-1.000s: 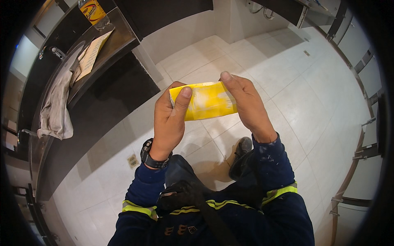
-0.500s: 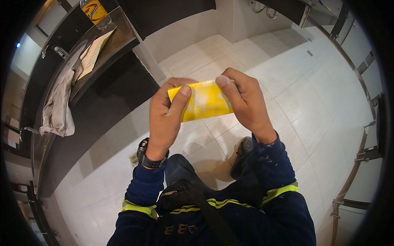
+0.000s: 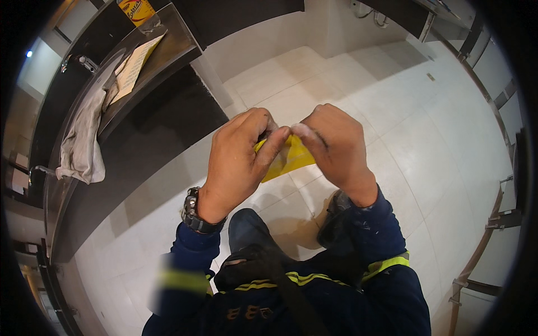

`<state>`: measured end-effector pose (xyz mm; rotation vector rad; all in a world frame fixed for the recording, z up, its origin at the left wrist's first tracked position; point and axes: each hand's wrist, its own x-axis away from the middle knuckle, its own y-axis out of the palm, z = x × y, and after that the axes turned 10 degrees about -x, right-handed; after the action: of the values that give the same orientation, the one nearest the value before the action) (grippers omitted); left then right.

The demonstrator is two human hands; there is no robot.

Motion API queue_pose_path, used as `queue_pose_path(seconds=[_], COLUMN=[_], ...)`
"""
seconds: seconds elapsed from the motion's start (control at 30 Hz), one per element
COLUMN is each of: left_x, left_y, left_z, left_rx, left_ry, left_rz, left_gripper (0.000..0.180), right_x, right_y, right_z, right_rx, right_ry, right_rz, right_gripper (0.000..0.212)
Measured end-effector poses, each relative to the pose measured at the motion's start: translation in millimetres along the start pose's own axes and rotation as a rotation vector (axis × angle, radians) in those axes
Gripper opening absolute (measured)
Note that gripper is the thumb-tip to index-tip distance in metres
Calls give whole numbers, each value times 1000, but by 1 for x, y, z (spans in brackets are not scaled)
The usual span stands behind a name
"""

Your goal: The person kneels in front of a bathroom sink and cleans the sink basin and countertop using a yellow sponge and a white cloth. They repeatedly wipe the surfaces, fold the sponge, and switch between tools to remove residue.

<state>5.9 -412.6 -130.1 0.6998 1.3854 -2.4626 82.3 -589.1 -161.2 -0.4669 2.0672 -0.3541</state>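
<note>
Both my hands hold a small yellow sheet [image 3: 288, 159] in front of my chest, above a white tiled floor [image 3: 392, 101]. My left hand [image 3: 238, 159] pinches its left part between thumb and fingers. My right hand [image 3: 330, 143] grips its right part, fingertips meeting the left hand's at the top. Most of the yellow sheet is hidden behind my fingers; only a folded lower corner shows. A dark watch [image 3: 193, 215] sits on my left wrist. My sleeves are dark blue with yellow reflective bands.
A dark counter [image 3: 162, 50] runs along the left, with a grey cloth [image 3: 84, 143] draped over its edge, a paper sheet [image 3: 134, 64] and a yellow package [image 3: 136, 8] on top. Metal railings [image 3: 487, 235] stand at the right. My shoes [image 3: 336, 215] are on the tiles.
My hands have drawn together, and the yellow sheet that was stretched flat between them is now folded small and mostly covered by my fingers.
</note>
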Motion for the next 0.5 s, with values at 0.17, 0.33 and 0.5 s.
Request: queue_pose_path(seconds=[0.17, 0.33, 0.5], left_x=[16, 35, 40], left_y=[2, 7, -9], left_z=[0, -7, -17], left_rx=[42, 183, -13], left_ry=[-101, -124, -150], left_rz=[10, 92, 129], left_gripper=[28, 27, 28], right_x=[0, -2, -9], right_y=[1, -1, 33], right_z=[4, 16, 1], right_rx=[-194, -341, -391], right_ry=[126, 391, 437], right_rz=[-12, 142, 192], right_gripper=[20, 24, 28])
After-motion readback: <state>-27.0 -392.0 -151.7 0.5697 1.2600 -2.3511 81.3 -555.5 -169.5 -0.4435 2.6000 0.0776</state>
